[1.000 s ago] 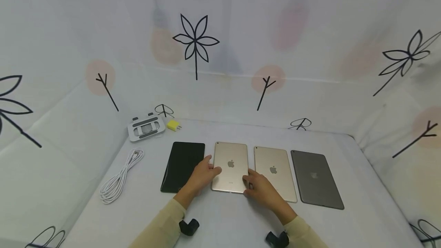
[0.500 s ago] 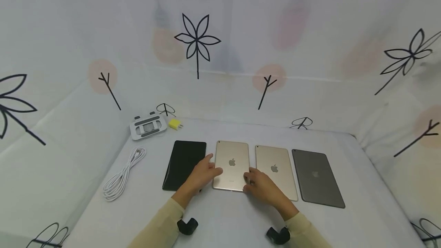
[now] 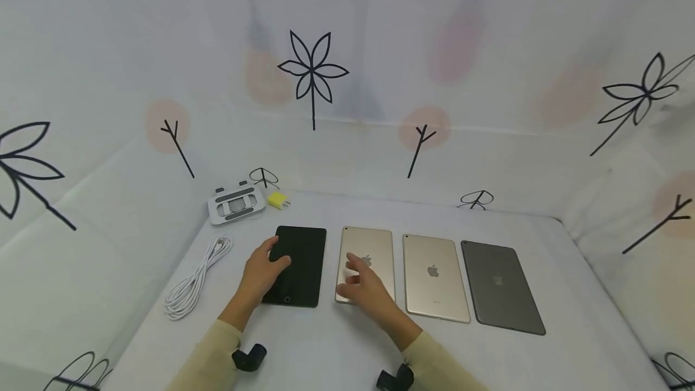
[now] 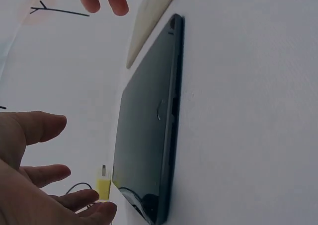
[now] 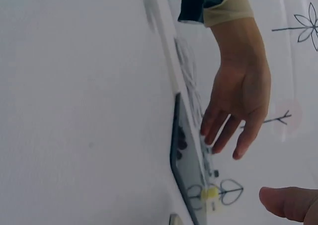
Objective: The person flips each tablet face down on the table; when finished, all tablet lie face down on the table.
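In the head view my left hand [image 3: 257, 273] hovers over the left edge of a black tablet [image 3: 303, 267], which lies screen up with its round button nearest me. The left wrist view shows a gap between these fingers and the tablet. My right hand [image 3: 370, 293] hovers over the lower left part of a gold tablet [image 3: 374, 243] lying back up, its fingers loosely bent and holding nothing. In the right wrist view only the right thumb [image 5: 290, 203] shows, clear of any object. A second gold tablet [image 3: 434, 282] and a dark grey tablet [image 3: 502, 288] continue the row rightward, backs up.
Left of the tablets lies a coiled white cable [image 3: 190, 288]. At the back left corner sit a grey-white folding stand [image 3: 236, 204] and a yellow charger plug [image 3: 278, 200]. A patterned white cloth wall [image 3: 353, 155] surrounds the white table [image 3: 326, 349].
Both hands have let go of the left gold tablet's sides and moved left. The left hand is now over the black tablet, the right over the gold one. The tablets stay in their row.
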`<state>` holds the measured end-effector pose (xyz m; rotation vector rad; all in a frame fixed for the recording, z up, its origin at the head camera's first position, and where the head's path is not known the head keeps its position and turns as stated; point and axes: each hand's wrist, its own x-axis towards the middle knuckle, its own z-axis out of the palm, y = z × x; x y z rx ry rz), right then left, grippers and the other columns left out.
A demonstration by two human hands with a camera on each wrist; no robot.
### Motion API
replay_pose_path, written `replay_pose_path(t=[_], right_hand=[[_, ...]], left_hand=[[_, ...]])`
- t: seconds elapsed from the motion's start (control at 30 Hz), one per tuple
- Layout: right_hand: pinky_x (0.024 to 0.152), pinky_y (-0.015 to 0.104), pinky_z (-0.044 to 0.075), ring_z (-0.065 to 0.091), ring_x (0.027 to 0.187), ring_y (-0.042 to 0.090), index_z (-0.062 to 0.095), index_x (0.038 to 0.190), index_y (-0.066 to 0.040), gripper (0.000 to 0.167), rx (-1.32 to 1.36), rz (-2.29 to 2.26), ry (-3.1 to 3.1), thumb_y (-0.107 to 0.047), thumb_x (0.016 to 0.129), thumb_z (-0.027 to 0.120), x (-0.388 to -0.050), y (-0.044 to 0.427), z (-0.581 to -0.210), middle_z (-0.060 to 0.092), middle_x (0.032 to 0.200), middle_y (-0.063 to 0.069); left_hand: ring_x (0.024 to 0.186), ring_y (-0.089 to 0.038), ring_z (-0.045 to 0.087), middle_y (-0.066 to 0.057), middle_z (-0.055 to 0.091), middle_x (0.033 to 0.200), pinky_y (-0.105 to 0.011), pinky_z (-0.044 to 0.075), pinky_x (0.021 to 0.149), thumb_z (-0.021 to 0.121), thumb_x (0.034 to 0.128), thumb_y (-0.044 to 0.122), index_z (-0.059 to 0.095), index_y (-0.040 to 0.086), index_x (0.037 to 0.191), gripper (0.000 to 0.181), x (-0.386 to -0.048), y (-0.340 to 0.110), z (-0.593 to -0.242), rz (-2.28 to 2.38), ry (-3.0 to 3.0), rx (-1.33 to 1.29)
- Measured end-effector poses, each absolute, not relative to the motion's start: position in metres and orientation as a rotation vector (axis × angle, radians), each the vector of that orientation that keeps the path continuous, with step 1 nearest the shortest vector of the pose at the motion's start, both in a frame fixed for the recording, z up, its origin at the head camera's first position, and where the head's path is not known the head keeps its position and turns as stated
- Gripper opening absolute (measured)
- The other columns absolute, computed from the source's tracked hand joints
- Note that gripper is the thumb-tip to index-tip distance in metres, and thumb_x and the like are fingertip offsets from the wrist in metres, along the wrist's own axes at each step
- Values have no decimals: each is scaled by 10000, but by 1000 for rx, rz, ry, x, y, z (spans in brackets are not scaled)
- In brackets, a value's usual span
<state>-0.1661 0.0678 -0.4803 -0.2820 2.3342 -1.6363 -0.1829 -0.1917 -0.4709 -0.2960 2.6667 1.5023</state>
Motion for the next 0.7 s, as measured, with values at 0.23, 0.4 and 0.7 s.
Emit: replay_pose_path(t=[0.23,0.4,0.7], right_hand=[[1066,563,471,432,1411,444,259,1609,-70,843,-208,-1801,2052,-144,902,713,-173,33,-483,314,1618,246],[1009,531,525,464,1384,448,233,1615,-63,887,-123,-1907,1901,-93,876,721,-176,22,-485,260,1628,273],[1021,484,525,433,1404,410,255,1613,-82,921,-105,-1960,1851,-40,839,753,-176,12,-490,277,1625,244]], left_hand=[[1454,-486,341,-318,332,1575,-591,356,1153,620,976,223,279,52,1592,724,-189,-214,-479,1572,2553,-386],[1435,-485,373,-333,343,1562,-577,370,1147,614,986,214,262,32,1594,726,-189,-217,-482,1630,2498,-374],[1445,-492,350,-327,345,1566,-614,336,1155,615,1003,273,288,44,1589,709,-185,-212,-480,1589,2503,-284]])
